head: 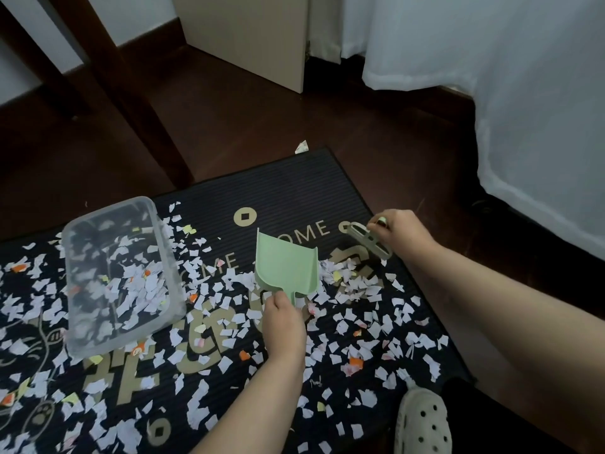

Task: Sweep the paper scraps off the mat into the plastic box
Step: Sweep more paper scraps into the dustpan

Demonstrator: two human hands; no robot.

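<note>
1. Gripping dustpan (286, 267) handle in left hand (283, 317), fingers curled round it, mouth pointing away, above mat (311, 191) middle.
2. Grasping brush (368, 240) in right hand (397, 229), near mat's right edge.
3. Lying all over mat: scraps (343, 280), heaped between dustpan and brush.
4. Sitting on mat's left part: box (108, 212), already holding scraps.

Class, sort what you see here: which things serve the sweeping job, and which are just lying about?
For the job: mat, paper scraps, plastic box, dustpan held by the left hand, brush held by the right hand.

Lying about: shoe, white cloth, door.
</note>
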